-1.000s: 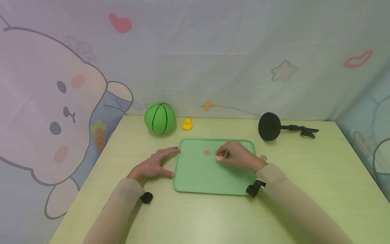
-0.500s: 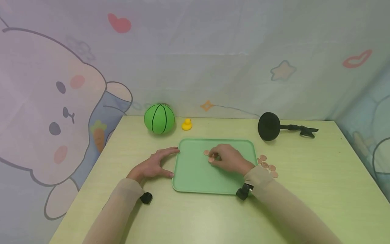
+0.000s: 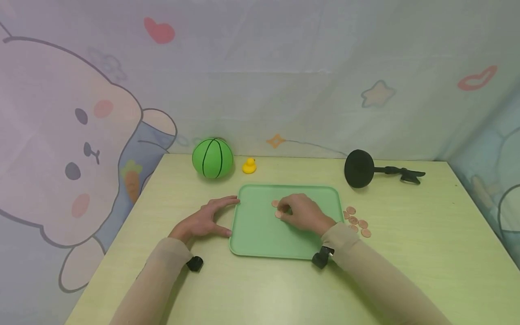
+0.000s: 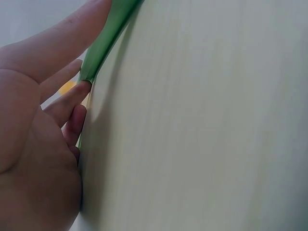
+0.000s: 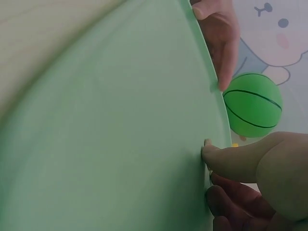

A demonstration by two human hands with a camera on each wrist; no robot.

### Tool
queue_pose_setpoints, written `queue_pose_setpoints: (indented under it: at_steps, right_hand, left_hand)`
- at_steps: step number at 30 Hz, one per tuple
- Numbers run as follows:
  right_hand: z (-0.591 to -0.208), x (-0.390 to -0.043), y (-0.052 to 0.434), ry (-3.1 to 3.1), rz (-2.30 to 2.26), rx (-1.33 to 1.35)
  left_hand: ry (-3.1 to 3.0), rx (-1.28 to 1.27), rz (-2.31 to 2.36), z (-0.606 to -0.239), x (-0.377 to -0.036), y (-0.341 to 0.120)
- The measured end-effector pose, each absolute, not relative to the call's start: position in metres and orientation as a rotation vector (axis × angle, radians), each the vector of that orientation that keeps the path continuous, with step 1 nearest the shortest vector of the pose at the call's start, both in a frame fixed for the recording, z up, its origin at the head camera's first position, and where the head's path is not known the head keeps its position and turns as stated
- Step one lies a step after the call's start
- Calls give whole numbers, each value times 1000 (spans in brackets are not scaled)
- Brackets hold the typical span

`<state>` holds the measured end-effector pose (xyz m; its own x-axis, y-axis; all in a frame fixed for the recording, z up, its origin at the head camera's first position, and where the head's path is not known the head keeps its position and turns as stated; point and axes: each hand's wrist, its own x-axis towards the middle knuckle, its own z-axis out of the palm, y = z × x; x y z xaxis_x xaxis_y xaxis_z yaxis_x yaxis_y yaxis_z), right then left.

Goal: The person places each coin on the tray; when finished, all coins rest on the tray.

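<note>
A green tray [image 3: 260,234] lies in the middle of the table. My right hand [image 3: 302,212] is over it with fingers curled, pinching a small brown coin [image 3: 278,214] low on the tray floor. A second coin [image 3: 275,203] lies just behind it. Several more coins [image 3: 357,221] lie on the table off the tray's right edge. My left hand [image 3: 205,220] rests flat on the table, fingers spread and straight, touching the tray's left rim. The left wrist view shows this hand [image 4: 33,120] against the rim [image 4: 106,33]. In the right wrist view my thumb [image 5: 231,156] touches the tray [image 5: 120,120].
A green ball [image 3: 213,158] and a yellow toy duck [image 3: 249,165] stand behind the tray. At the back right lies a black round-headed tool with a handle [image 3: 359,168]. A cartoon curtain encloses the table at the back and sides.
My right hand has slid leftward over the tray with the coin, uncovering the coins on the table beside the tray. The left hand has stayed put.
</note>
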<state>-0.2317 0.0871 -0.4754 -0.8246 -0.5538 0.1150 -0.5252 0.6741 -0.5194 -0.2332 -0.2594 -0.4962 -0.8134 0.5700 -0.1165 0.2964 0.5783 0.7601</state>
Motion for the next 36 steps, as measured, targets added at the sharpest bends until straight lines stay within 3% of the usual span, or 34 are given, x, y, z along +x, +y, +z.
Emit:
queue_pose_setpoints:
  at_steps: [36]
  right_hand:
    - [-475, -235, 82, 2798, -878, -823]
  left_hand:
    - [2461, 682, 1093, -498, -234, -261]
